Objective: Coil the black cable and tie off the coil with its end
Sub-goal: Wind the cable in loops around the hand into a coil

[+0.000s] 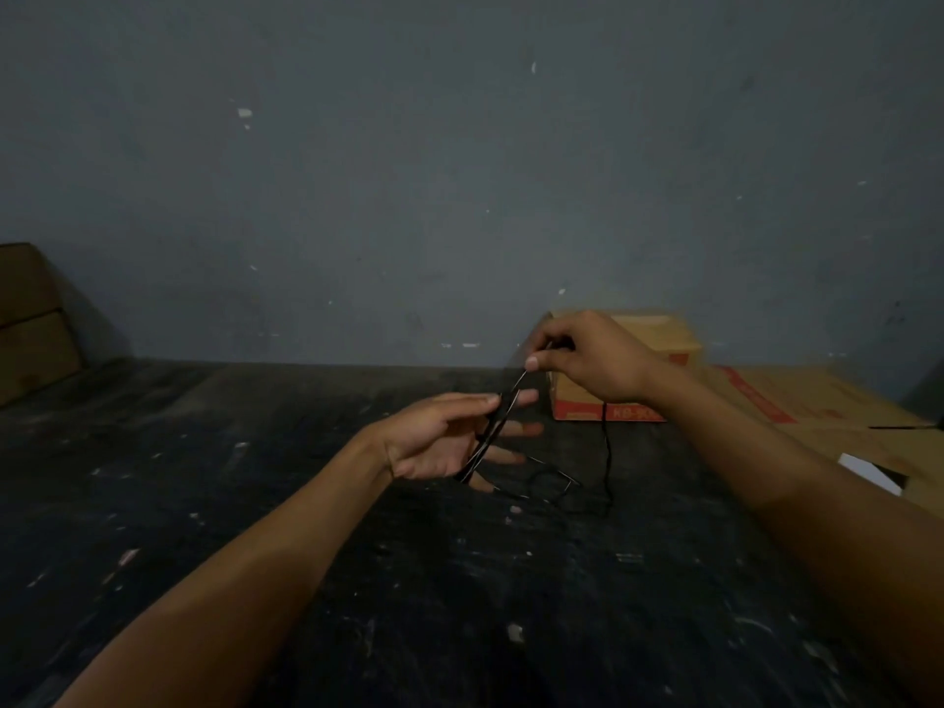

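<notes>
Black cable (494,432): a few loops gathered across my left hand (444,442), their long axis running on a slant from near the heel of my palm up and away toward my right hand (587,360). Landmark for these notes: the cardboard box (659,350) standing against the wall.

Left hand: well short of the box and to its left, palm turned up and inward, thumb laid over the loops near their upper end, fingers spread loosely behind them. It grips the bundle lightly rather than clenched.

Right hand: directly in front of the box, higher than my left and nearer the wall. Thumb and forefinger are pinched on a single strand at the top of the loops; the other fingers curl in. Wrist bent down, forearm coming in from the right.

From that pinch a slack run drops straight down in front of the box to the dark floor (306,580), then curls back toward my left hand in a loose tangle. I cannot make out the free end in the dim light.

Judgement: coiling is partway; slack remains on the floor, so tying off is not yet due. The next lap turns on the right hand carrying its strand down along that slanted axis to the left palm, the nearer hand staying as anchor. The loops could slip off my open fingers.
</notes>
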Demonstrator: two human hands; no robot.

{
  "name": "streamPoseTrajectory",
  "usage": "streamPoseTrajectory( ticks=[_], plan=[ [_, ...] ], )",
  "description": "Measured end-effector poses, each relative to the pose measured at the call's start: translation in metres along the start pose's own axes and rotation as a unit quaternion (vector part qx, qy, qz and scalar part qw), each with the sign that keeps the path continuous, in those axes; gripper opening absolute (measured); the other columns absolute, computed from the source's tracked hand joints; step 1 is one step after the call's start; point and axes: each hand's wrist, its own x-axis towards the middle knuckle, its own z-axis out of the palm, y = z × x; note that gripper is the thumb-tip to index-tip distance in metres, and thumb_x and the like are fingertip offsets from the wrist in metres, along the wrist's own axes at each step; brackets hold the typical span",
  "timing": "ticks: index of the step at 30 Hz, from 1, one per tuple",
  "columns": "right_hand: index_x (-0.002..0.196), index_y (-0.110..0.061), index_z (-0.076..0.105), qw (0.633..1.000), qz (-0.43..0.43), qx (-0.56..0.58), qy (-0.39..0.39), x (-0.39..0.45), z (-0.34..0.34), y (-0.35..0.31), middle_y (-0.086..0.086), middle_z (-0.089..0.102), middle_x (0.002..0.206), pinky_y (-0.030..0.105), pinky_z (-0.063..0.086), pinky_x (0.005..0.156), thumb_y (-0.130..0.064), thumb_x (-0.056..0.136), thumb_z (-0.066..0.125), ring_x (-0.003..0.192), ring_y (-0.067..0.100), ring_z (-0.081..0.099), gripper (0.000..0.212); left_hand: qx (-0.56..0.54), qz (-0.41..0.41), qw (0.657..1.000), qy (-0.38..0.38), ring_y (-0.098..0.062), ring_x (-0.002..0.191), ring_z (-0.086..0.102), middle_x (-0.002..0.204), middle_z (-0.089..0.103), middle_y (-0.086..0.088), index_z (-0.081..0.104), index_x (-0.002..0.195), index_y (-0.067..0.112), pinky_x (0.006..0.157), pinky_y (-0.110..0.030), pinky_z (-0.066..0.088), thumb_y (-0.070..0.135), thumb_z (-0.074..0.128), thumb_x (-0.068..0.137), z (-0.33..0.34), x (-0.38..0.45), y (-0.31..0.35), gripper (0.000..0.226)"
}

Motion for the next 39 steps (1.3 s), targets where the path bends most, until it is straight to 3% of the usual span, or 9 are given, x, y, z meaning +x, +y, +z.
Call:
streamPoseTrajectory(
  ticks=[4, 8, 11, 15, 18, 22, 27, 33, 39],
  plan=[
    [0.085, -0.031, 0.066, 0.997, 0.001, 0.076, -0.015, -0.006, 0.007, 0.015, -0.017, 0.063, 0.079, 0.022, 0.041, 0.071, -0.022, 0.093, 0.06, 0.075, -0.005, 0.059, 0.013, -0.009, 0.008, 0.998, -0.06, -0.038, 0.137, 0.04, 0.148, 0.047, -0.008, 0.052, 0.137, 0.035, 0.1, -0.055, 0.04, 0.039, 0.047, 0.094, 0.005, -0.001, 0.004, 0.044],
    [0.094, -0.02, 0.066, 0.98, 0.05, 0.191, -0.035, -0.022, 0.03, 0.026, -0.008, 0.066, 0.087, 0.011, 0.044, 0.072, -0.017, 0.1, 0.046, 0.078, -0.012, 0.06, 0.021, -0.036, 0.038, 0.993, -0.108, -0.043, 0.14, 0.033, 0.153, 0.039, -0.013, 0.044, 0.143, 0.032, 0.098, -0.057, 0.042, 0.037, 0.045, 0.095, 0.01, 0.003, 0.009, 0.048],
    [0.099, -0.023, 0.066, 0.95, 0.11, 0.287, -0.058, -0.038, 0.065, 0.037, -0.006, 0.067, 0.102, 0.028, 0.048, 0.088, -0.014, 0.1, 0.042, 0.098, 0.002, 0.062, 0.026, -0.069, 0.077, 0.986, -0.128, -0.048, 0.141, 0.026, 0.155, 0.034, -0.015, 0.044, 0.143, 0.031, 0.098, -0.064, 0.034, 0.037, 0.05, 0.094, 0.013, 0.006, 0.017, 0.049],
    [0.096, -0.017, 0.065, 0.927, 0.16, 0.332, -0.064, -0.052, 0.109, 0.033, -0.003, 0.06, 0.073, 0.033, 0.046, 0.069, -0.032, 0.099, 0.046, 0.069, 0.015, 0.056, 0.024, -0.079, 0.105, 0.986, -0.104, -0.044, 0.137, 0.034, 0.152, 0.041, -0.013, 0.042, 0.144, 0.032, 0.098, -0.069, 0.034, 0.038, 0.058, 0.09, 0.011, 0.009, 0.027, 0.057],
    [0.105, -0.021, 0.064, 0.911, 0.155, 0.375, -0.079, -0.058, 0.125, 0.018, -0.003, 0.056, 0.068, 0.039, 0.049, 0.068, -0.028, 0.101, 0.043, 0.062, 0.015, 0.052, 0.022, -0.086, 0.113, 0.987, -0.081, -0.045, 0.137, 0.035, 0.151, 0.042, -0.013, 0.041, 0.144, 0.034, 0.098, -0.071, 0.033, 0.038, 0.055, 0.09, 0.006, 0.012, 0.029, 0.055],
    [0.112, -0.007, 0.061, 0.909, 0.131, 0.382, -0.1, -0.064, 0.135, 0.002, 0.002, 0.047, 0.062, 0.033, 0.05, 0.056, -0.026, 0.103, 0.038, 0.055, 0.015, 0.05, 0.031, -0.086, 0.125, 0.987, -0.058, -0.045, 0.137, 0.035, 0.153, 0.039, -0.013, 0.042, 0.144, 0.035, 0.094, -0.067, 0.035, 0.038, 0.051, 0.092, -0.003, 0.015, 0.03, 0.053],
    [0.12, -0.016, 0.058, 0.928, 0.101, 0.335, -0.127, -0.065, 0.132, -0.011, 0.001, 0.044, 0.06, 0.025, 0.05, 0.047, -0.029, 0.103, 0.038, 0.051, 0.012, 0.048, 0.03, -0.114, 0.139, 0.984, -0.014, -0.044, 0.135, 0.038, 0.15, 0.044, -0.012, 0.042, 0.143, 0.035, 0.091, -0.069, 0.038, 0.039, 0.05, 0.092, -0.015, 0.017, 0.025, 0.052],
    [0.125, -0.013, 0.054, 0.951, 0.107, 0.265, -0.116, -0.063, 0.123, -0.015, 0.006, 0.044, 0.058, 0.028, 0.05, 0.043, -0.029, 0.104, 0.034, 0.041, 0.009, 0.045, 0.034, -0.174, 0.18, 0.968, 0.033, -0.047, 0.133, 0.042, 0.149, 0.045, -0.014, 0.047, 0.139, 0.036, 0.09, -0.075, 0.037, 0.039, 0.045, 0.093, -0.013, 0.022, 0.019, 0.047],
    [0.105, -0.012, 0.057, 0.963, 0.11, 0.195, -0.149, -0.059, 0.103, -0.027, 0.003, 0.049, 0.057, 0.026, 0.049, 0.041, -0.031, 0.102, 0.041, 0.04, 0.01, 0.051, 0.025, -0.145, 0.165, 0.971, 0.092, -0.043, 0.133, 0.042, 0.148, 0.046, -0.009, 0.054, 0.131, 0.039, 0.099, -0.076, 0.028, 0.041, 0.043, 0.091, -0.01, 0.026, 0.018, 0.041]
  ],
)
